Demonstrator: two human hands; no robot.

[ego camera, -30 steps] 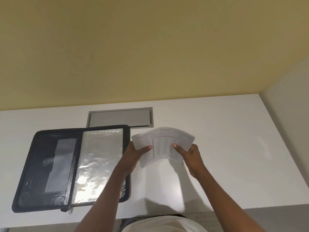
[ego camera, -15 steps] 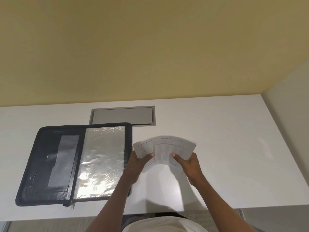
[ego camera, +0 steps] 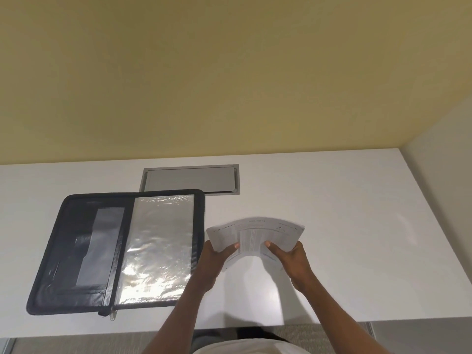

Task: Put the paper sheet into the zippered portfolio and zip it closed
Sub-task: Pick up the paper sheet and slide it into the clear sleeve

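A printed white paper sheet (ego camera: pixel 255 232) arches upward above the white desk (ego camera: pixel 357 238), held by both hands. My left hand (ego camera: pixel 210 261) pinches its left side, thumb on top. My right hand (ego camera: pixel 291 259) pinches its right side the same way. To the left, the black zippered portfolio (ego camera: pixel 76 251) lies open flat on the desk, with a shiny clear plastic sleeve (ego camera: pixel 158 246) on its right half and dark pockets on its left half. The sheet is just right of the portfolio's right edge, apart from it.
A grey rectangular cable hatch (ego camera: pixel 191 181) is set into the desk behind the portfolio. A yellow wall rises behind the desk and a pale wall borders it on the right. The desk's front edge runs just below the portfolio.
The view has shifted a little, so desk and portfolio sit slightly differently in the frame. Both hands keep the same grip on the bowed sheet; it now sits slightly lower and nearer my body.
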